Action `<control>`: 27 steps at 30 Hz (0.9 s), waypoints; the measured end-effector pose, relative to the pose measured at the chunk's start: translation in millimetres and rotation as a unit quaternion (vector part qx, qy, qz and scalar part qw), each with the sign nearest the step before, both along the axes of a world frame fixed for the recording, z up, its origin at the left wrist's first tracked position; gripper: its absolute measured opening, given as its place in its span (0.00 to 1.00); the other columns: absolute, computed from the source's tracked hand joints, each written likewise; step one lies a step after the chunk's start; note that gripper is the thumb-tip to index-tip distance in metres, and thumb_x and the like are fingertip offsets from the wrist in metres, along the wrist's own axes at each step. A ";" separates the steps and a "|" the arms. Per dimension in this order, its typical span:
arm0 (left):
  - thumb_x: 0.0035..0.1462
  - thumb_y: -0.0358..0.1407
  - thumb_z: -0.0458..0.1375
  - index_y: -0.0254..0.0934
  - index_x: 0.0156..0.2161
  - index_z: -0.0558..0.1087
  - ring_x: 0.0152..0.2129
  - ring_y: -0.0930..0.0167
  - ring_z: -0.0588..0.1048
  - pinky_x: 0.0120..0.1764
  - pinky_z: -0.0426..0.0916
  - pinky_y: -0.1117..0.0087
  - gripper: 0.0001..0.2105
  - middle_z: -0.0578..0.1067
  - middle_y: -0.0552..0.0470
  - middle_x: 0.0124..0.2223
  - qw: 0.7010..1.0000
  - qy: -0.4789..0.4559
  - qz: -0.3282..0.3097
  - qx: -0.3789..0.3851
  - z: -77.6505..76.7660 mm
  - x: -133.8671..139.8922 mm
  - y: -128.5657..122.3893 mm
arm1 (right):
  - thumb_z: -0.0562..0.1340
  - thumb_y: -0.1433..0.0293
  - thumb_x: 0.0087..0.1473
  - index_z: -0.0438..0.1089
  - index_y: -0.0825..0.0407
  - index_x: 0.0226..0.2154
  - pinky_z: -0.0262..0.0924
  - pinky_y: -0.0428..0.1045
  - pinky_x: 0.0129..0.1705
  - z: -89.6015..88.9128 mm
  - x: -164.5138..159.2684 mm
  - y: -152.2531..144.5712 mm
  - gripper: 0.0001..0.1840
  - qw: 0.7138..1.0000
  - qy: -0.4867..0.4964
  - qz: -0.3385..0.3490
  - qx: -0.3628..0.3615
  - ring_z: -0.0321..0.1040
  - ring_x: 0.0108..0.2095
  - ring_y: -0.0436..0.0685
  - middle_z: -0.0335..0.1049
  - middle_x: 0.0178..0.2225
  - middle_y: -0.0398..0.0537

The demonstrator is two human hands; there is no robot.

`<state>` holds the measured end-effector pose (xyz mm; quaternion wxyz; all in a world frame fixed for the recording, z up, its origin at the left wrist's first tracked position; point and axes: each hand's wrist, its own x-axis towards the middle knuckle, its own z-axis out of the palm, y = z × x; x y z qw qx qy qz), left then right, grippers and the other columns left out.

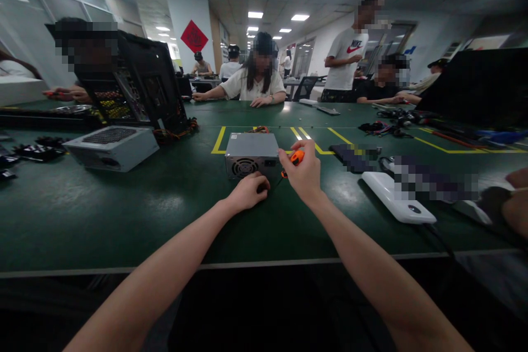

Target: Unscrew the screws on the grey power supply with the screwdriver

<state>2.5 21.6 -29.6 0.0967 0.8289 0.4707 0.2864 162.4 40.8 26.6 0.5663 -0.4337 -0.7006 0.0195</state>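
Observation:
A grey computer power supply [252, 146] stands on the green table in front of me, its round fan grille and socket facing me. My right hand [304, 173] is closed around the orange handle of a screwdriver [296, 158], beside the power supply's right end. The dark shaft slants down and left, toward my other hand. My left hand [249, 191] rests on the table against the lower front of the power supply. Its fingers are curled in, and whatever they may hold is hidden.
Another power supply [113, 146] lies left, by an open black computer case [140, 80]. At right are a dark phone-like slab [350, 158], a white power bank [396, 198] with a cable, and bundled cables [388, 127]. Across the table sits a person [258, 80].

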 end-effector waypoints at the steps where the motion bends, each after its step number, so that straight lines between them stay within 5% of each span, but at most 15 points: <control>1: 0.47 0.27 0.53 0.36 0.32 0.69 0.31 0.72 0.69 0.36 0.64 0.72 0.06 0.69 0.52 0.34 1.000 0.000 0.000 0.000 0.1 -0.1 0.2 | 0.58 0.58 0.49 0.55 0.49 0.33 0.54 0.46 0.26 -1.5 0.0 0.8 0.15 1.000 0.006 0.000 -0.006 0.63 0.21 0.50 0.60 0.23 0.37; 6: 0.50 0.29 0.54 0.36 0.35 0.68 0.31 0.71 0.70 0.34 0.65 0.71 0.05 0.71 0.52 0.34 1.000 -0.004 0.020 -0.007 -2.3 -0.7 2.0 | 0.58 0.58 0.48 0.55 0.49 0.31 0.55 0.46 0.23 -10.3 2.0 1.6 0.14 0.998 0.037 0.024 -0.041 0.63 0.19 0.50 0.58 0.19 0.36; 13: 0.51 0.29 0.55 0.39 0.44 0.61 0.33 0.71 0.72 0.35 0.65 0.71 0.14 0.72 0.54 0.35 1.000 -0.028 0.014 -0.003 -5.2 1.6 2.2 | 0.59 0.60 0.49 0.54 0.48 0.30 0.58 0.44 0.23 -14.5 3.5 -6.5 0.12 0.988 0.142 0.066 0.001 0.61 0.18 0.47 0.59 0.22 0.36; 27: 0.52 0.29 0.55 0.40 0.46 0.60 0.33 0.71 0.71 0.36 0.65 0.70 0.16 0.72 0.55 0.35 1.000 -0.002 0.007 0.015 -1.0 4.1 -3.1 | 0.60 0.61 0.48 0.55 0.48 0.30 0.60 0.44 0.24 -17.7 0.7 -10.7 0.12 0.988 0.121 0.093 -0.012 0.63 0.19 0.47 0.59 0.22 0.36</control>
